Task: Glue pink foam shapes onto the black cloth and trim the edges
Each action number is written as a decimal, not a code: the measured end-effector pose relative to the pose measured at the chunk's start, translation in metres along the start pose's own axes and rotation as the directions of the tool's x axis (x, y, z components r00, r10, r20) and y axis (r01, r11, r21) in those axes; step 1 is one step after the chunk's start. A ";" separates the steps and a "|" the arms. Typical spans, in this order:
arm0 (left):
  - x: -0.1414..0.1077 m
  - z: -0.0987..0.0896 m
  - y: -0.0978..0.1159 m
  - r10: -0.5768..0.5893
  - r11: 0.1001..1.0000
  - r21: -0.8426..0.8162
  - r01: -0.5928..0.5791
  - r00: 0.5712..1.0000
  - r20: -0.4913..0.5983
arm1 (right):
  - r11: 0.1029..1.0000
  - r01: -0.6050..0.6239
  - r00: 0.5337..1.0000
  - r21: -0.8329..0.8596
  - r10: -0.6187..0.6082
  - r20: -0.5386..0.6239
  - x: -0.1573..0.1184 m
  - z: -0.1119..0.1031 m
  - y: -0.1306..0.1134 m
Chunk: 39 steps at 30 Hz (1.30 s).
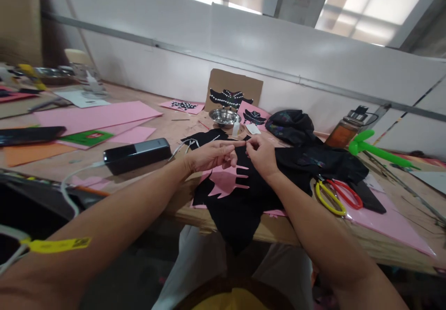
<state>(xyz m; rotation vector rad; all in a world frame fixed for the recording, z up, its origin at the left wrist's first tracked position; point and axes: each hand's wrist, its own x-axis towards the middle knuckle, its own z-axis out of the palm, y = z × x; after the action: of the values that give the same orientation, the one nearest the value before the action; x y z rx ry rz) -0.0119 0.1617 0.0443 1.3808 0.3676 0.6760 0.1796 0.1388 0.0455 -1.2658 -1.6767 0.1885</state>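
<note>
My left hand (215,154) reaches over the black cloth (240,212), its index finger stretched toward my right hand. The fingertips of my right hand (260,154) are pinched together at the tip of that finger; anything between them is too small to make out. Below my left hand, a pink cut-out shape (225,182) with thin prongs lies on the cloth. Just behind the hands stand a small white glue bottle (236,127) and a shiny metal bowl (224,117).
Scissors with red and yellow handles (330,198) lie at the right, near a green balloon (383,151) and an amber bottle (344,128). A black power bank (137,156) with a white cable rests at the left. Beaded black shapes on a cardboard piece (251,88) stand behind.
</note>
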 end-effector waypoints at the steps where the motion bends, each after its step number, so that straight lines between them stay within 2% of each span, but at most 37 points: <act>1: 0.000 0.000 0.001 0.007 1.000 0.003 -0.007 1.000 -0.007 | 0.996 -0.031 0.999 0.079 0.030 0.015 0.000 0.000 0.000; 4: 0.000 0.000 0.001 0.012 1.000 0.020 -0.012 1.000 -0.009 | 0.981 -0.079 0.997 0.179 0.073 0.039 -0.001 0.000 -0.001; 10: 0.002 0.000 -0.003 -0.022 0.998 0.057 0.020 0.999 0.028 | 0.997 0.040 0.997 -0.062 -0.044 -0.057 0.001 0.000 -0.002; 12: 0.003 0.000 -0.004 -0.015 0.998 0.055 0.013 1.000 0.027 | 0.997 0.023 0.997 -0.078 -0.029 -0.074 0.001 0.000 -0.001; 14: 0.003 -0.001 -0.004 0.010 0.999 0.047 -0.010 1.000 0.011 | 0.998 -0.057 0.997 0.032 0.058 -0.045 0.001 0.001 -0.001; 17: 0.003 -0.003 -0.002 0.059 0.998 0.035 -0.058 0.998 -0.029 | 0.948 -0.182 0.983 0.262 0.184 0.018 -0.001 0.003 -0.001; 21: 0.002 -0.004 -0.001 0.098 0.994 0.050 -0.095 0.993 -0.060 | 0.905 -0.212 0.976 0.370 0.218 0.026 -0.002 0.004 -0.003; 26: 0.004 -0.003 -0.002 0.100 0.986 0.133 -0.095 0.995 -0.025 | 0.939 -0.160 0.987 0.305 0.160 0.024 -0.004 0.003 -0.005; 30: 0.003 0.001 -0.003 0.062 0.964 0.258 -0.065 0.998 0.018 | 0.987 -0.081 0.996 0.137 0.086 -0.035 -0.003 0.001 -0.004; 34: 0.000 0.007 -0.002 0.046 0.936 0.346 -0.056 0.998 0.037 | 1.000 0.012 0.998 -0.013 -0.013 -0.058 -0.003 -0.002 -0.002; 36: -0.001 0.008 -0.001 0.049 0.927 0.369 -0.064 0.998 0.050 | 1.000 -0.009 0.999 0.000 0.009 -0.049 -0.002 -0.003 -0.002; 39: 0.000 0.008 0.000 0.066 0.917 0.390 -0.086 0.996 0.065 | 0.974 -0.124 0.992 0.190 0.126 -0.001 -0.001 -0.001 -0.001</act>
<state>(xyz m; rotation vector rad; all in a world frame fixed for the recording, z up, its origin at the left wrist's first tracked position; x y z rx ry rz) -0.0074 0.1558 0.0456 1.7995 0.4267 0.6517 0.1797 0.1366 0.0462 -1.2258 -1.5298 0.4053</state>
